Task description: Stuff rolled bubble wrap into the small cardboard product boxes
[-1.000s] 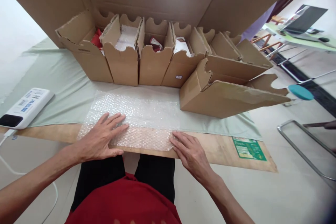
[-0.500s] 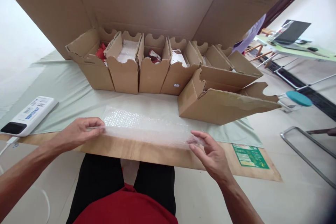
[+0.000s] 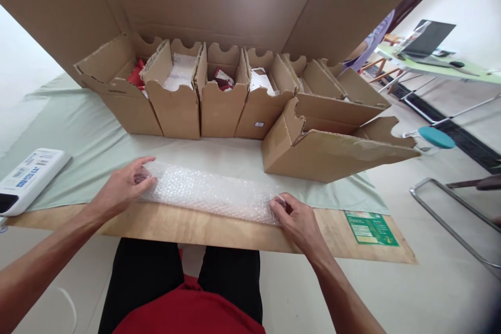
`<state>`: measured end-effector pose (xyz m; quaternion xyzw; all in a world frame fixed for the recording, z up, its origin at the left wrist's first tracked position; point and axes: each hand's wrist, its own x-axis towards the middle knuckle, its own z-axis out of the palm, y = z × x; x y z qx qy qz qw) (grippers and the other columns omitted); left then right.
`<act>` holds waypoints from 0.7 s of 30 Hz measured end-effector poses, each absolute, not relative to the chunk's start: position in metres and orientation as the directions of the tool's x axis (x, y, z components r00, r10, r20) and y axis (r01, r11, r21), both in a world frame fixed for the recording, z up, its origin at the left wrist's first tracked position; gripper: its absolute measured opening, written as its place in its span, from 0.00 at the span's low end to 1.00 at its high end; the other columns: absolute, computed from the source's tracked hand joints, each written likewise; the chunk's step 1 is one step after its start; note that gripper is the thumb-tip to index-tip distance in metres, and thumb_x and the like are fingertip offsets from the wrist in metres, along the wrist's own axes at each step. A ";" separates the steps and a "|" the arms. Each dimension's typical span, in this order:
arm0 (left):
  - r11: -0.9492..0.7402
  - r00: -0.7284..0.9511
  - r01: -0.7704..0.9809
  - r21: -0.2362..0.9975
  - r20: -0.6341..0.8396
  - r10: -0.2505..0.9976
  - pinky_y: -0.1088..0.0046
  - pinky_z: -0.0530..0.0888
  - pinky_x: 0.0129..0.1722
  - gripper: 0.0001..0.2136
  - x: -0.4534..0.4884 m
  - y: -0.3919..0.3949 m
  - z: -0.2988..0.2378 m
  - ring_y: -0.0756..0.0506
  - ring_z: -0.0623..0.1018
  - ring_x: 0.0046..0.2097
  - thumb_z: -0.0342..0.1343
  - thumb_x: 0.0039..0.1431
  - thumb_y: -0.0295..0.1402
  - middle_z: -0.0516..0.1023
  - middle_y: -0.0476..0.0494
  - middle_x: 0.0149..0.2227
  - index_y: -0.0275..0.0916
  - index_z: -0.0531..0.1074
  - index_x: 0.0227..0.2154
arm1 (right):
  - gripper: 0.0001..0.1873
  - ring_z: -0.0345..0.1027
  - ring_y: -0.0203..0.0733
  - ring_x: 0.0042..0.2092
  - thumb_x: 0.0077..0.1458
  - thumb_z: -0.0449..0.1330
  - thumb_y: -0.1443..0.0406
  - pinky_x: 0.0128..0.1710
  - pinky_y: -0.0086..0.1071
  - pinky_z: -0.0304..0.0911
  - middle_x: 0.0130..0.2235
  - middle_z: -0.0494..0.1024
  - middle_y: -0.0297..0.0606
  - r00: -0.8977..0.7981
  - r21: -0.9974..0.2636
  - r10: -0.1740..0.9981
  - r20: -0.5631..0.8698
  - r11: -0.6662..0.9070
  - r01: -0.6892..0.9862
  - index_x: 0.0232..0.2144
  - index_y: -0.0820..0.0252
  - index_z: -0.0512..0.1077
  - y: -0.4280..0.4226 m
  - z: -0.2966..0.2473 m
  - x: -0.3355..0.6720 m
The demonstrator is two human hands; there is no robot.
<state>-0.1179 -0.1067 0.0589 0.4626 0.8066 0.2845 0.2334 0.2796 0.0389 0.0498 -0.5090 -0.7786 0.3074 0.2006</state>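
Note:
A long strip of clear bubble wrap (image 3: 211, 193) lies along the front edge of the table, partly over the green cloth and partly over bare wood. My left hand (image 3: 127, 186) grips its left end between thumb and fingers. At the other end, my right hand (image 3: 295, 219) pinches the right edge with curled fingers. The wrap looks folded or layered lengthwise; whether anything lies inside it cannot be made out.
Behind the wrap stands a row of cardboard bins (image 3: 221, 109) holding red, white and clear-wrapped items. Another cardboard bin (image 3: 332, 154) sits at right front. A white device (image 3: 35, 177) lies at left, a green label (image 3: 370, 228) at right. A tall cardboard panel (image 3: 211, 0) rises behind.
The near edge of the bubble wrap, raised before, now lies lower and flatter. My right hand has moved slightly left and closed more at its end. The view has shifted a little.

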 end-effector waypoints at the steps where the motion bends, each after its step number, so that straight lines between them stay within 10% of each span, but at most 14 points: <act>1: 0.421 -0.465 0.660 0.622 -0.102 0.879 0.65 0.73 0.37 0.33 -0.115 -0.103 0.060 0.42 0.78 0.34 0.53 0.55 0.53 0.80 0.47 0.33 0.39 0.68 0.60 | 0.17 0.58 0.38 0.26 0.60 0.55 0.53 0.28 0.32 0.52 0.23 0.67 0.31 -0.392 -0.620 0.919 0.030 0.325 0.714 0.24 0.55 0.64 0.038 0.047 0.280; 13: 0.500 -0.500 0.853 0.146 -0.040 0.865 0.61 0.71 0.34 0.30 -0.115 -0.103 0.058 0.29 0.80 0.45 0.48 0.61 0.53 0.80 0.31 0.46 0.35 0.69 0.57 | 0.22 0.70 0.46 0.32 0.57 0.58 0.55 0.33 0.37 0.63 0.40 0.79 0.43 -0.426 -0.387 0.888 0.171 0.458 0.800 0.49 0.60 0.74 0.061 0.042 0.285; 21: 0.439 -0.408 0.881 0.178 -0.187 0.894 0.67 0.64 0.27 0.16 -0.119 -0.093 0.063 0.41 0.75 0.29 0.50 0.59 0.47 0.76 0.42 0.29 0.42 0.64 0.22 | 0.09 0.66 0.42 0.30 0.52 0.57 0.60 0.30 0.34 0.58 0.27 0.73 0.35 -0.510 -0.547 0.859 0.037 0.445 0.709 0.24 0.55 0.65 0.067 0.057 0.274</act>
